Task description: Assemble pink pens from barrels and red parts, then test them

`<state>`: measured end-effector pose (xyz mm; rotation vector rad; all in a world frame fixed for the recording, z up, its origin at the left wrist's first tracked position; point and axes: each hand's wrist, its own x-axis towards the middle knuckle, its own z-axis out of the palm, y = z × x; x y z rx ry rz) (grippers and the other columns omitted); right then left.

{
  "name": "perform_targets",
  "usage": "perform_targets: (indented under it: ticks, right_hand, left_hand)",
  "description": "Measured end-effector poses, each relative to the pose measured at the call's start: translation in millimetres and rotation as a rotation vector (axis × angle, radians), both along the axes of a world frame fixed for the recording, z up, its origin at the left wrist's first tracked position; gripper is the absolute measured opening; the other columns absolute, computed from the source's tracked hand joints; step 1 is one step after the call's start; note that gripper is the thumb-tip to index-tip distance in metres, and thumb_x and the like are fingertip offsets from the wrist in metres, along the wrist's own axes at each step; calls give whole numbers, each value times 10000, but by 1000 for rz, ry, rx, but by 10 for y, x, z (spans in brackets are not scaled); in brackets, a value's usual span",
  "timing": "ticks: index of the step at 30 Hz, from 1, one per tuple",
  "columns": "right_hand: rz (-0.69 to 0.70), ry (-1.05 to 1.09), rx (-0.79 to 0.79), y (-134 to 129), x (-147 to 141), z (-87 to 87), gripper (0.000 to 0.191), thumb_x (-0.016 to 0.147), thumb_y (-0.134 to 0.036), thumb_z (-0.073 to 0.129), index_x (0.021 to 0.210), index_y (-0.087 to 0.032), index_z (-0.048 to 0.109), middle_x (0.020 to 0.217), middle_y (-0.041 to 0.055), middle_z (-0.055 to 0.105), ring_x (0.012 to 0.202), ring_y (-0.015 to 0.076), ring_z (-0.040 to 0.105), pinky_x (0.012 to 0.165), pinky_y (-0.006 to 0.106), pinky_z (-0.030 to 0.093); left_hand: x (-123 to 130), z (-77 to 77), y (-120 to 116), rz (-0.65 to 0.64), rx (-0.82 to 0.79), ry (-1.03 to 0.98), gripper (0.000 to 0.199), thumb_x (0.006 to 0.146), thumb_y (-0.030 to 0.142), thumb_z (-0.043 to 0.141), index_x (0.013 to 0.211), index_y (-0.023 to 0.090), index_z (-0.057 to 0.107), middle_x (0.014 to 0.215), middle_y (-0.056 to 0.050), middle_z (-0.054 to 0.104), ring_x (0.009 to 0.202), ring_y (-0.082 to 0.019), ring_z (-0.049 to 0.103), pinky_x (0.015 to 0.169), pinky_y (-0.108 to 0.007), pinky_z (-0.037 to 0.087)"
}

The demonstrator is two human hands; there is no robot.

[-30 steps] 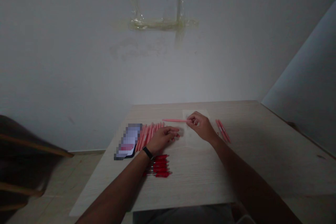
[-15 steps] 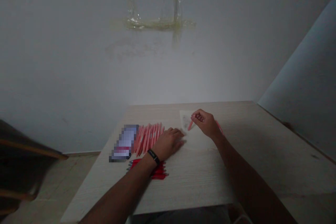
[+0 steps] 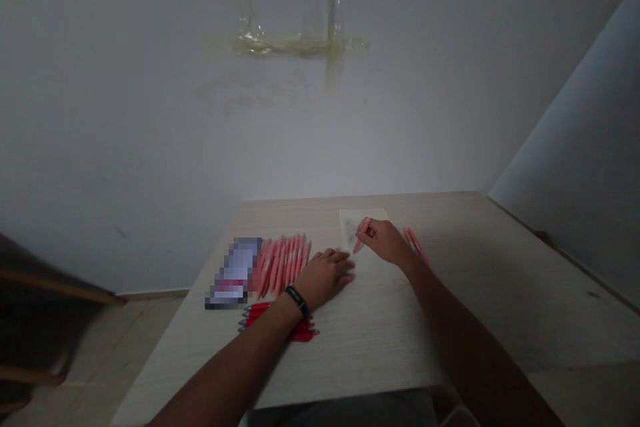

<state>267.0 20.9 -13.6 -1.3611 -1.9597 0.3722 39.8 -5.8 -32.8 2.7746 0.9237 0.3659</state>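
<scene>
A slim pink pen [image 3: 356,246] stood tilted just right of the centre of the frame, its lower end pointing down and to the left. The right hand [image 3: 384,240] gripped it, fingers curled around its upper part, above a thin white sheet of paper [image 3: 375,213] with a grey scribbled patch near its left edge. Whether the pen's tip touched the sheet could not be told.

The left hand [image 3: 325,276], a black band [image 3: 297,300] around its wrist, lay palm down and empty near the centre, fingers loosely extended toward the sheet's left edge; whether the fingertips overlapped the paper was unclear.

Left of that hand, a row of slender pink pens [image 3: 284,263] lay side by side, slanted, on the pale wood-grain table [image 3: 370,353]. Just beside the row, farther left, lay a flat dark-edged phone [image 3: 233,275], its screen pixelated. Below the row, a bunch of bright red pens [image 3: 257,312] lay partly hidden by the left forearm. Right of centre, beside the right wrist, more pink pens [image 3: 414,242] lay slanted close together. Yellowed clear tape [image 3: 290,47] clung to the grey wall [image 3: 150,113] at the upper middle.
</scene>
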Motion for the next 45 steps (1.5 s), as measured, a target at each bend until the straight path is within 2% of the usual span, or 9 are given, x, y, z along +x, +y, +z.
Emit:
perform_targets:
  ticks: [6, 10, 15, 20, 25, 31, 37, 42, 45]
  right_hand:
    - [-59, -34, 8, -35, -12, 36, 236, 913, -303, 562, 744, -184, 677, 581, -15, 613, 528, 120, 519, 538, 232, 321]
    - [18, 12, -31, -16, -9, 20, 209, 909, -306, 567, 775, -183, 670, 666, 0, 666, 582, 125, 559, 562, 224, 354]
    - [-19, -8, 12, -22, -4, 12, 221, 917, -293, 545, 755, -189, 652, 633, -7, 654, 547, 119, 537, 549, 224, 341]
    - [31, -2, -5, -32, -24, 10, 195, 910, -287, 559, 786, -184, 668, 667, -3, 674, 583, 121, 565, 578, 218, 364]
    - [-42, -45, 17, -42, -19, 38, 246, 911, -285, 553, 712, -189, 661, 593, -9, 642, 524, 118, 532, 540, 227, 324]
    - [28, -20, 22, -44, -30, 23, 229, 924, -299, 533, 765, -196, 663, 657, -3, 675, 580, 128, 574, 573, 221, 358]
    - [-128, -110, 65, -58, -31, 40, 403, 959, -302, 476, 607, -193, 639, 500, -11, 579, 442, 109, 461, 506, 242, 276]
    - [-18, -49, 34, -91, -67, 78, 278, 935, -303, 533, 722, -196, 677, 588, -7, 641, 522, 122, 542, 536, 225, 320]
    - [-79, -80, 42, -90, -64, 71, 318, 945, -305, 505, 693, -200, 668, 566, -3, 633, 495, 122, 531, 519, 232, 304]
  left_hand:
    - [-13, 6, -9, -16, -35, -13, 322, 959, 355, 539, 1247, 247, 634, 1365, -88, 584, 1219, -284, 516, 1007, -460, 446]
    - [-12, -5, -10, -9, -32, -13, 317, 955, 363, 551, 1236, 249, 641, 1369, -88, 583, 1225, -287, 512, 1016, -459, 438]
    - [-15, -11, -7, -18, -39, -15, 344, 956, 370, 551, 1271, 254, 625, 1381, -89, 574, 1243, -285, 501, 1029, -458, 429]
    - [-12, 3, -14, -12, -42, -8, 330, 955, 369, 553, 1249, 243, 637, 1376, -92, 577, 1230, -281, 509, 1026, -457, 435]
    - [-17, 5, -17, -17, -38, -6, 340, 954, 364, 553, 1265, 249, 629, 1387, -90, 570, 1238, -286, 503, 1028, -459, 437]
    - [-21, -29, -11, -12, -34, -20, 341, 940, 356, 578, 1261, 252, 630, 1387, -90, 569, 1241, -292, 500, 1023, -467, 437]
    - [-21, -53, -6, -14, -33, -25, 350, 935, 367, 588, 1264, 254, 626, 1385, -92, 571, 1235, -289, 504, 1028, -467, 431]
    - [-29, -34, -14, -18, -39, -28, 363, 946, 397, 570, 1273, 247, 620, 1384, -98, 569, 1236, -287, 506, 1028, -461, 433]
    - [-31, -32, -14, -23, -45, -33, 374, 949, 412, 562, 1281, 250, 618, 1392, -103, 565, 1247, -291, 499, 1025, -468, 432]
